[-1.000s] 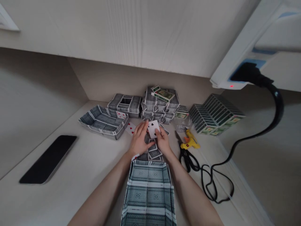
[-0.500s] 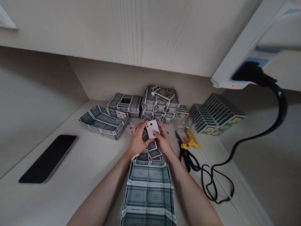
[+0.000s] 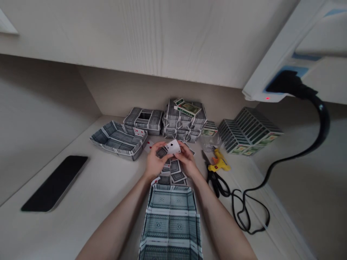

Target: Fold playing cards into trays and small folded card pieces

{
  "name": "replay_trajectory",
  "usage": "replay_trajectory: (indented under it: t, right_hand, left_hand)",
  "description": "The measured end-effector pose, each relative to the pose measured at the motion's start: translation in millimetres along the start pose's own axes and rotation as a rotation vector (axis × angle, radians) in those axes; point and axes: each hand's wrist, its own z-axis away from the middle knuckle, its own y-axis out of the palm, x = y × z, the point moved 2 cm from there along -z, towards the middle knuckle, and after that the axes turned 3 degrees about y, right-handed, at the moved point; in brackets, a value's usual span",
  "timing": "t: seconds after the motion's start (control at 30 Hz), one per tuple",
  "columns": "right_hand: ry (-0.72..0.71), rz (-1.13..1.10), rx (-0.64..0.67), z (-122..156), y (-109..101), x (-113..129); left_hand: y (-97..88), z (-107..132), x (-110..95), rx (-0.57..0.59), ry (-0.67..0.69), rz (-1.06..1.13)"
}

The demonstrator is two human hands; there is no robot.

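Observation:
A white playing card (image 3: 172, 146) with black spade marks is held between my two hands, its face up and its surface bowed. My left hand (image 3: 155, 161) closes on the card's left side with thumb and fingers. On the other side, my right hand (image 3: 187, 159) grips the right edge. Below the hands lie several loose cards (image 3: 178, 176), mostly showing patterned backs. Closest to me, between my forearms, stands an open tray made of folded cards (image 3: 169, 216). A face-down card (image 3: 162, 152) shows beside my left fingers.
Another card-built tray (image 3: 116, 139) sits left of a card box with a slot (image 3: 143, 119). Stacked card boxes (image 3: 184, 122) carry a green card packet (image 3: 188, 108). At right are card packs (image 3: 249, 131), a yellow glue gun (image 3: 219, 161), black scissors (image 3: 217, 182) and a cable. A phone (image 3: 55, 183) lies left.
The held card has gone from flat and raised toward me to bowed and tipped back. My right thumb has shifted to its lower edge, and my left hand has moved slightly left.

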Motion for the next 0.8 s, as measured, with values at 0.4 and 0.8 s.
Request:
replay_trajectory:
  t: [0.4,0.8]
  right_hand:
    - [0.064,0.129,-0.091,-4,-3,-3]
    - [0.069,0.213,-0.064,-4,-5,-3]
  left_hand:
    - [-1.1,-1,7,0.179,-0.145,0.159]
    - [-4.8,-6,13,0.213,-0.237,0.174]
